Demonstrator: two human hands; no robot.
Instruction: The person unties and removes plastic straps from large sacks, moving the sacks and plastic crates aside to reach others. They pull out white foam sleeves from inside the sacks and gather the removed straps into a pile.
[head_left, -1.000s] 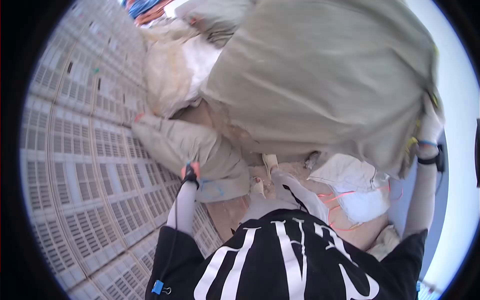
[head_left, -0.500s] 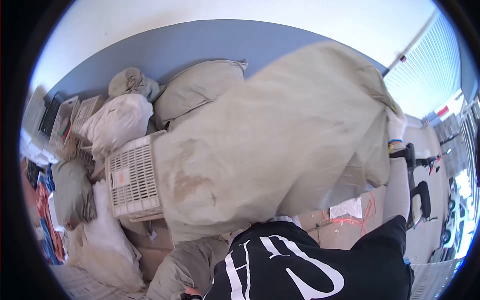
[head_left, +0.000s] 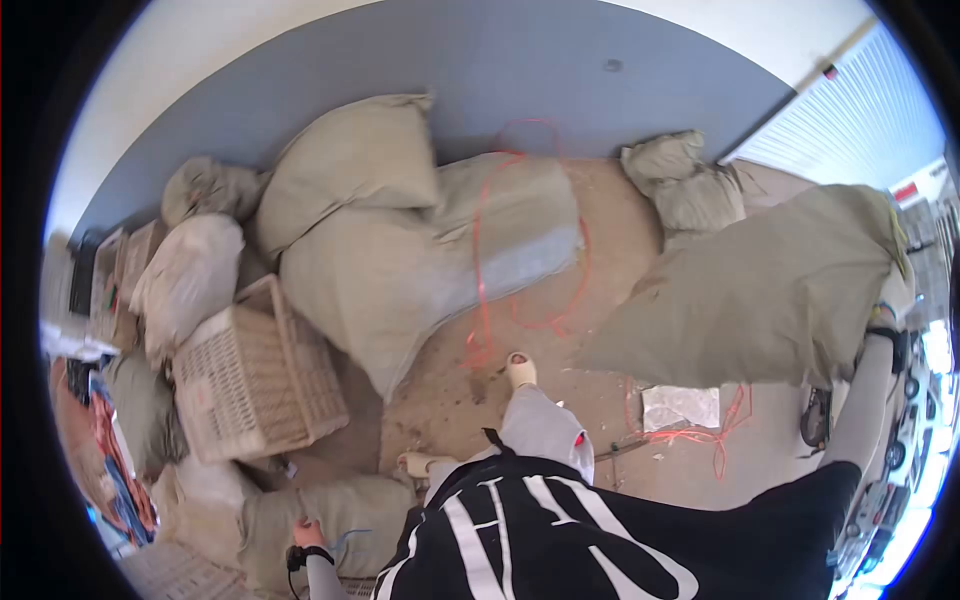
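Observation:
My right hand (head_left: 897,296), in what looks like a white glove, grips the upper end of a grey-green cloth sack (head_left: 770,290) at the right. The sack hangs loosely out to the left from it, its lower end near the floor. My left hand (head_left: 308,533) is low at the left, over a grey-green sack (head_left: 375,510) by my leg; a thin blue string (head_left: 352,534) shows beside it. Its fingers are too small and blurred to make out. A black band is on each wrist.
Stuffed sacks (head_left: 350,260) lean along the grey wall (head_left: 520,70). At the left stand a pale plastic crate (head_left: 240,390) and a white sack (head_left: 190,280). Red cord (head_left: 480,260) lies across a sack and the floor. Two bundled sacks (head_left: 700,195) rest by the shutter.
The large sack has swung right and down with my right hand, uncovering the sacks by the wall and the floor. My left hand has come into fuller view, further left.

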